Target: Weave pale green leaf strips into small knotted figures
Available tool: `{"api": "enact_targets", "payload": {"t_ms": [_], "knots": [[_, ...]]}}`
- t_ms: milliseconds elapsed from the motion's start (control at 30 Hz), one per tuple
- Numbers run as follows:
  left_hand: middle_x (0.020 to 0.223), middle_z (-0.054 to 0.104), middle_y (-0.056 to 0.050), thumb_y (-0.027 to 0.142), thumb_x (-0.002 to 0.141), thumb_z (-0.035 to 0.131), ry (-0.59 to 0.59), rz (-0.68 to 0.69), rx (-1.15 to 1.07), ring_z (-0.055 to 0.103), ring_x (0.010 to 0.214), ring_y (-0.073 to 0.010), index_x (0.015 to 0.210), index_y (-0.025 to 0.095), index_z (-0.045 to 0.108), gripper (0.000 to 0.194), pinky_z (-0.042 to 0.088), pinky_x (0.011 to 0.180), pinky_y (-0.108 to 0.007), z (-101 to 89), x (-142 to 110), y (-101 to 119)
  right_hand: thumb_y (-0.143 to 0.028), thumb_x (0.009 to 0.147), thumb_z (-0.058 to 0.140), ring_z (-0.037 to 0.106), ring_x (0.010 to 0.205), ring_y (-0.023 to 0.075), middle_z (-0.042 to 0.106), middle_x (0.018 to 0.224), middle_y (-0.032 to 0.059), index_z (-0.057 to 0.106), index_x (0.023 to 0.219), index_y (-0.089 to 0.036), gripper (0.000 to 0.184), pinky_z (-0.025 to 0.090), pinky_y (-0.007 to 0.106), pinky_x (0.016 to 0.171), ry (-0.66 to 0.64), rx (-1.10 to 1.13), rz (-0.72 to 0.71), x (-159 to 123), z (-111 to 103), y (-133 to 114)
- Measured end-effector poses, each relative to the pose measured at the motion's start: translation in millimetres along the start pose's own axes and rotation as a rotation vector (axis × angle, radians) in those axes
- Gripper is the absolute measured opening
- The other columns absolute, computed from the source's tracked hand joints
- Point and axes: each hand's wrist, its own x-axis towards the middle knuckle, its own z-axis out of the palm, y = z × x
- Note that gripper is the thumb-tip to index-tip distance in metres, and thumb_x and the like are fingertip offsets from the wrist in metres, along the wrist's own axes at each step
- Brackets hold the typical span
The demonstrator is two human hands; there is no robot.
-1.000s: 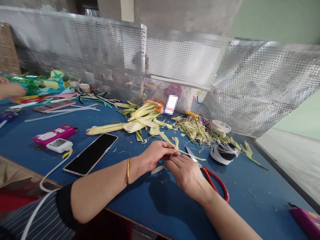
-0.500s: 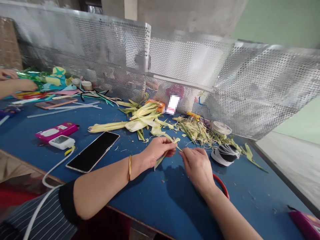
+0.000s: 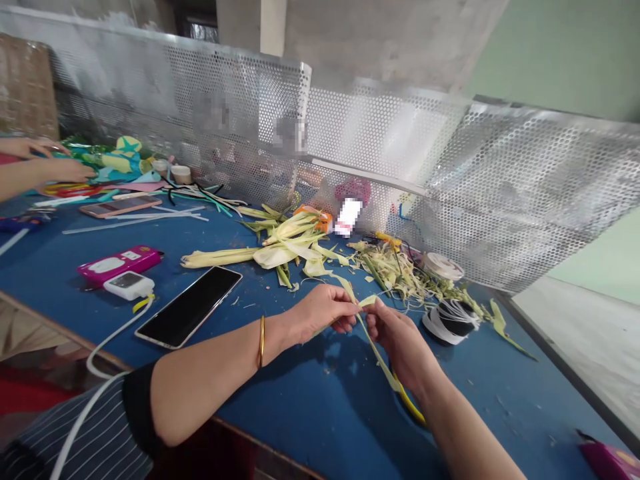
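A thin pale strip of corn husk hangs down between my hands. My left hand pinches it between thumb and fingertips. My right hand has its thumb and forefinger closed on a short husk end, close to my left fingertips. Beside the right wrist shows a curved yellow loop, like a handle; the rest of it is hidden by the hand. Behind my hands lies a bundle of corn husks, with a heap of husk shreds to its right.
A spool of white cord stands right of my hands. On the left of the blue table lie a black-screened phone, a magenta box and a white cabled device. Perforated metal panels stand behind. Another person's hands are at far left.
My right hand has turned so its thumb faces up. The husk strip now hangs below my fingers towards the right wrist. The loop by that wrist showed red before and shows yellow now.
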Motion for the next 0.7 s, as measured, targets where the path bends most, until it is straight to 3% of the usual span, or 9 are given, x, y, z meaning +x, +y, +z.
{"api": "enact_targets", "payload": {"t_ms": [133, 367, 467, 600, 633, 700], "knots": [[0.057, 0.061, 0.001, 0.052, 0.063, 0.080, -0.080, -0.036, 0.136, 0.056, 0.053, -0.0119, 0.065, 0.016, 0.060, 0.041, 0.044, 0.053, -0.025, 2.6, -2.5, -2.3, -0.045, 0.055, 0.089, 0.043, 0.050, 0.0077, 0.052, 0.058, -0.0042, 0.070, 0.074, -0.016, 0.040, 0.038, 0.021, 0.047, 0.030, 0.234, 0.066, -1.5, 6.4, -0.9], [0.050, 0.055, 0.004, 0.057, 0.063, 0.077, -0.108, 0.027, 0.231, 0.051, 0.047, -0.0103, 0.062, 0.017, 0.057, 0.044, 0.041, 0.051, -0.025, 4.1, -3.3, -6.1, -0.049, 0.047, 0.091, 0.047, 0.049, 0.0095, 0.058, 0.054, -0.0005, 0.069, 0.066, -0.014, 0.046, 0.039, 0.024, 0.050, 0.162, 0.166, -0.016, 0.8, 8.7, 6.0], [0.049, 0.055, 0.004, 0.049, 0.065, 0.077, -0.108, 0.016, 0.259, 0.050, 0.046, -0.0099, 0.061, 0.017, 0.057, 0.038, 0.041, 0.051, -0.024, 3.8, -3.4, -6.2, -0.053, 0.061, 0.082, 0.050, 0.055, 0.0131, 0.058, 0.059, -0.0003, 0.069, 0.073, -0.015, 0.043, 0.041, 0.028, 0.056, 0.243, -0.019, -0.157, 6.0, 1.1, 8.9], [0.052, 0.057, 0.003, 0.040, 0.072, 0.072, -0.116, 0.010, 0.336, 0.053, 0.047, -0.0103, 0.062, 0.017, 0.059, 0.028, 0.039, 0.050, -0.022, 3.6, -3.6, -6.4, -0.048, 0.077, 0.071, 0.059, 0.086, 0.0227, 0.067, 0.092, 0.0072, 0.070, 0.098, -0.019, 0.036, 0.044, 0.033, 0.072, 0.561, -0.495, -0.573, 9.7, -14.6, 1.8], [0.052, 0.058, 0.003, 0.039, 0.073, 0.071, -0.126, 0.006, 0.359, 0.054, 0.048, -0.0106, 0.063, 0.018, 0.059, 0.027, 0.039, 0.050, -0.022, 3.5, -3.6, -6.9, -0.047, 0.082, 0.067, 0.059, 0.091, 0.0241, 0.067, 0.095, 0.0083, 0.071, 0.095, -0.020, 0.030, 0.043, 0.035, 0.076, 0.568, -0.627, -0.646, 9.2, -17.0, -0.9], [0.052, 0.059, 0.003, 0.038, 0.074, 0.070, -0.152, 0.009, 0.407, 0.055, 0.049, -0.0111, 0.064, 0.018, 0.060, 0.025, 0.040, 0.051, -0.022, 3.3, -3.6, -8.4, -0.048, 0.088, 0.059, 0.059, 0.089, 0.0241, 0.068, 0.089, 0.0070, 0.073, 0.082, -0.022, 0.030, 0.041, 0.036, 0.079, 0.463, -0.818, -0.694, 7.3, -17.9, -4.6]]}}
